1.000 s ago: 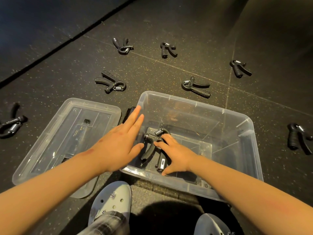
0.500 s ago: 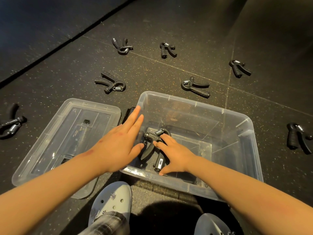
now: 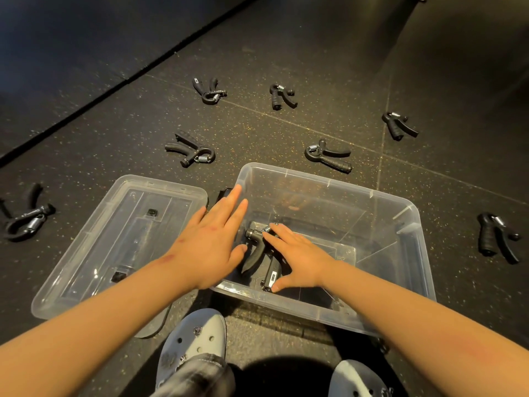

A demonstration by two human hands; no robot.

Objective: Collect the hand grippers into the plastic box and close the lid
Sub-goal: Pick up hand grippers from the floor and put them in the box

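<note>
Setting the gripper (image 3: pixel 252 257) flat on the box (image 3: pixel 329 183) floor goes best with the right hand (image 3: pixel 300 252) spread loosely over it, while the flat, straight-fingered left hand (image 3: pixel 209 245) steadies the rim.

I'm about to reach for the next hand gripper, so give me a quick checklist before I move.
1. Hand gripper lies inside the plastic box: ok.
2. Right hand clear of it: not ok, fingers rest on it.
3. Left hand free: ok, open, holding nothing.
4. Floor grippers collected: not ok, seven in view.
5. Lid off, beside the box: ok.
</note>
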